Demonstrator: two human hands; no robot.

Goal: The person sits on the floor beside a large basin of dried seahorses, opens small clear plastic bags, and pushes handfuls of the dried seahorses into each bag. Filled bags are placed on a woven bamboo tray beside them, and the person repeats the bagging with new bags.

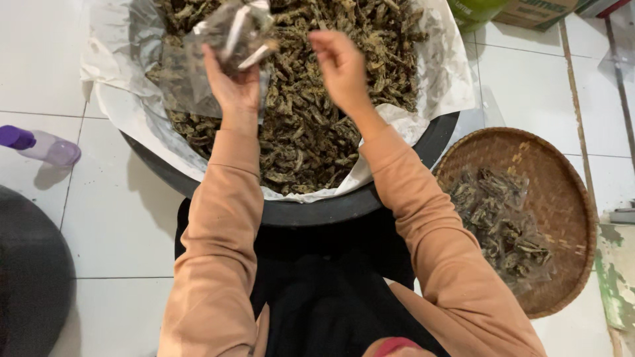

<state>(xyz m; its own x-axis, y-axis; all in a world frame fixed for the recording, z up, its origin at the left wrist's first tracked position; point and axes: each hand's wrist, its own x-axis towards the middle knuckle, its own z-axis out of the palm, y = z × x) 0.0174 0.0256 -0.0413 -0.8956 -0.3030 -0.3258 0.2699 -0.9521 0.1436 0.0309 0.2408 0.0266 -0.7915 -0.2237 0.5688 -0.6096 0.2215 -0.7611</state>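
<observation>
My left hand [233,84] holds up a clear plastic bag [225,46] partly filled with dark dried snack pieces, above a big black basin [311,210]. The basin is lined with white plastic [116,79] and heaped with the same brownish-green dried pieces [311,132]. My right hand [342,66] hovers over the heap just right of the bag, fingers loosely curled, pinched near the bag's mouth; I cannot tell whether it holds pieces. Both arms wear peach sleeves.
A round woven tray [562,198] on the right carries several filled clear bags [503,221]. A purple-capped bottle [43,147] lies on the white tile floor at left. A dark round object [30,277] sits at lower left. Cardboard boxes stand at top right.
</observation>
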